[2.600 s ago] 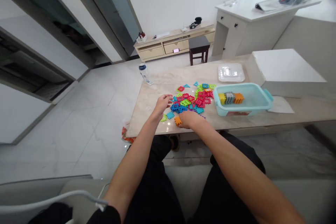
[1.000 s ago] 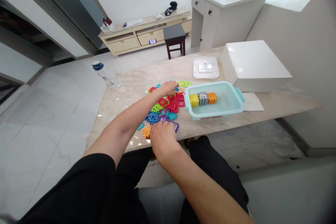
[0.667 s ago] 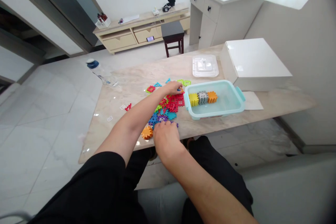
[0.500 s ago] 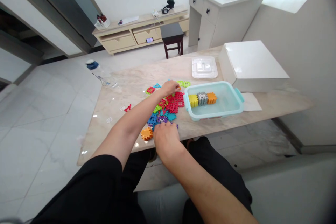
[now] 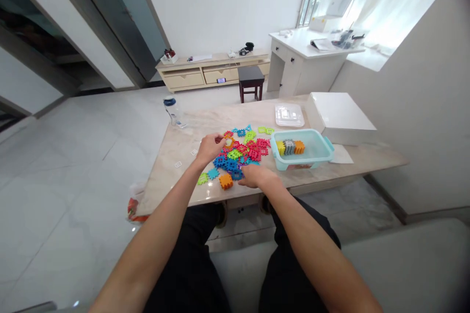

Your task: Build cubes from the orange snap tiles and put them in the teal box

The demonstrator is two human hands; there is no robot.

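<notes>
A pile of colourful interlocking plastic pieces (image 5: 245,149) lies on the marble table (image 5: 176,149). My left hand (image 5: 209,147) is at the pile's left side, its fingers pinched round a small orange piece (image 5: 228,142). My right hand (image 5: 257,176) rests palm down at the pile's near edge. Its fingers are curled over something small that I cannot make out. An assembled orange cube (image 5: 226,181) sits just left of it. To the right, a teal tub (image 5: 316,155) holds a yellow, a grey and an orange cube (image 5: 290,146) in a row.
A clear lid (image 5: 289,115) lies behind the tub, with a white box (image 5: 340,117) to its right and a sheet of paper (image 5: 340,154) beside the tub. A water bottle (image 5: 173,110) stands at the table's far left corner. Beyond are a dark stool (image 5: 250,80) and a low cabinet.
My left hand has drawn back from the far right of the pile to its left side. The right hand stayed at the near edge. My head lifted, so more of the room shows.
</notes>
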